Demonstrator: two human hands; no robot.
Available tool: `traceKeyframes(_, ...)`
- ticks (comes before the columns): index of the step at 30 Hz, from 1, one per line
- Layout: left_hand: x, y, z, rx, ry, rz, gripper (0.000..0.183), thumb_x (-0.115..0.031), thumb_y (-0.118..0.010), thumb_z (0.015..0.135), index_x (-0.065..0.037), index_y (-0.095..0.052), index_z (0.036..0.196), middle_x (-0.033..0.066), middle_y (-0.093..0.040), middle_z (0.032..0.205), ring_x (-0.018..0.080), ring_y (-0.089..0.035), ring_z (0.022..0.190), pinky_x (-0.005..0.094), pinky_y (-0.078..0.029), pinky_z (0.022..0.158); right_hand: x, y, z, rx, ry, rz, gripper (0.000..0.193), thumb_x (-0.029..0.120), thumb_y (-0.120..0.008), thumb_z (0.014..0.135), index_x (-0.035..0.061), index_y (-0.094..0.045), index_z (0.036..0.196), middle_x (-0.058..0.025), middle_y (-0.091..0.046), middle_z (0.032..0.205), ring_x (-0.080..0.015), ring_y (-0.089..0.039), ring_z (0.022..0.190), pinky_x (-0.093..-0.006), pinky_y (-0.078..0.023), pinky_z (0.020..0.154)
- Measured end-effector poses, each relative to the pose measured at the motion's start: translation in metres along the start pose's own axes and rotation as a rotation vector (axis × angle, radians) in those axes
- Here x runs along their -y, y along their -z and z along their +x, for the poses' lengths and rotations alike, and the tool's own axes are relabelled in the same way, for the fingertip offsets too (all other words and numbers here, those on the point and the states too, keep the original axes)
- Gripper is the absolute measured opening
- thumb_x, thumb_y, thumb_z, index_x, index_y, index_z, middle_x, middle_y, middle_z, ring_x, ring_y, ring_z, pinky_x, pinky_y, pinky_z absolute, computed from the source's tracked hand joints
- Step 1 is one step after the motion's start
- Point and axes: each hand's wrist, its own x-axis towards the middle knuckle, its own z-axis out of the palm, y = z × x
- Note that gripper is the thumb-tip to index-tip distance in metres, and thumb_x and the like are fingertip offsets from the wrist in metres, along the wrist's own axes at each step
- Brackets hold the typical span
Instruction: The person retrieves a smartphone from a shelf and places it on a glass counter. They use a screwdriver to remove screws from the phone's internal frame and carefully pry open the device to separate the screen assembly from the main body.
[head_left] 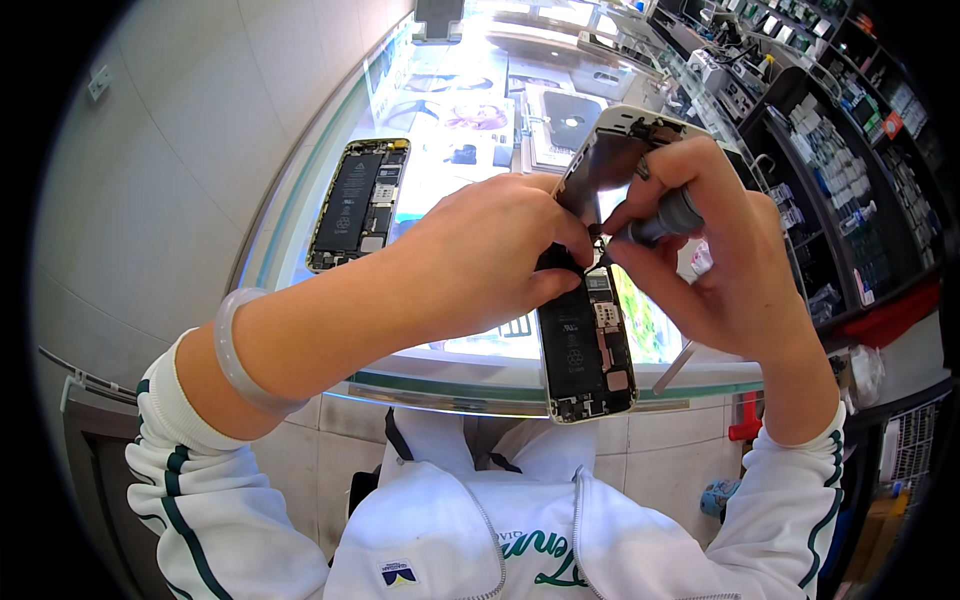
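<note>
An opened phone [576,350] lies over the near edge of the glass counter, its black battery and circuit parts exposed. Its display panel [612,158] is tilted up at the far end of the body. My left hand [500,245] is closed around the phone where panel and body meet, thumb and fingers pinching there. In my right hand [735,265], the fingers wrap a small screwdriver [668,220] with a grey handle. Its dark tip points at the top of the phone body, close to my left fingertips; the exact contact spot is hidden.
A second opened phone body [350,205], with a black battery, rests on the counter at left. Flat boxes [562,125] lie beyond under or on the lit glass [480,350]. Dark shelves [815,190] with small packages stand at right; a pale wall [180,170] bounds the left.
</note>
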Motion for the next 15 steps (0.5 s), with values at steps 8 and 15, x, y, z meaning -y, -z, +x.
traceKeyframes(8, -0.0059, 0.0042, 0.0006, 0.033, 0.072, -0.012, 0.023, -0.002, -0.07, 0.072, -0.003, -0.069, 0.095, 0.0128, -0.064, 0.101, 0.03, -0.06, 0.095, 0.038, -0.048, 0.087, 0.0033, -0.0037, -0.0015, -0.06, 0.036, -0.149, 0.04, 0.005, -0.077, 0.073, 0.0041, -0.044, 0.097, -0.0061, -0.064, 0.077, -0.0094, -0.062, 0.056, -0.0189, -0.046, 0.048)
traceKeyframes(15, -0.0041, 0.0028, 0.0004, 0.018, 0.028, 0.004, 0.023, -0.001, -0.071, 0.071, -0.003, -0.069, 0.094, 0.0129, -0.064, 0.101, 0.0298, -0.06, 0.094, 0.0377, -0.048, 0.087, 0.0064, 0.0017, 0.0003, 0.041, -0.065, -0.02, 0.041, 0.005, -0.077, 0.074, 0.0048, -0.044, 0.099, -0.007, -0.065, 0.081, -0.0096, -0.063, 0.06, -0.0202, -0.048, 0.049)
